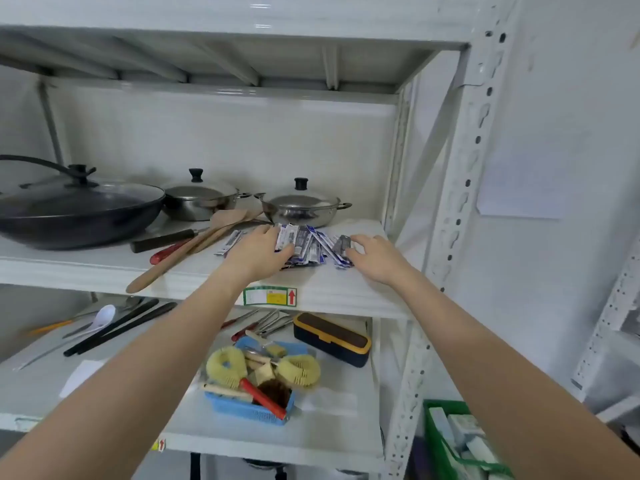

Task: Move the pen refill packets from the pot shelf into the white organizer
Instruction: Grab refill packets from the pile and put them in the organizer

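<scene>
Pen refill packets (308,245) fanned lengthwise front-to-back between left hand (258,252) and right hand (375,258)

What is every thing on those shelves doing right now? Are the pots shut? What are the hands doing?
Pen refill packets: heaped on the pot shelf.
Left hand: on the heap's left side, fingers curled over packets.
Right hand: at the heap's right edge, touching a packet.
Wok: lid on.
Two steel pots: lids on.
Blue basket: full of brushes.
</scene>
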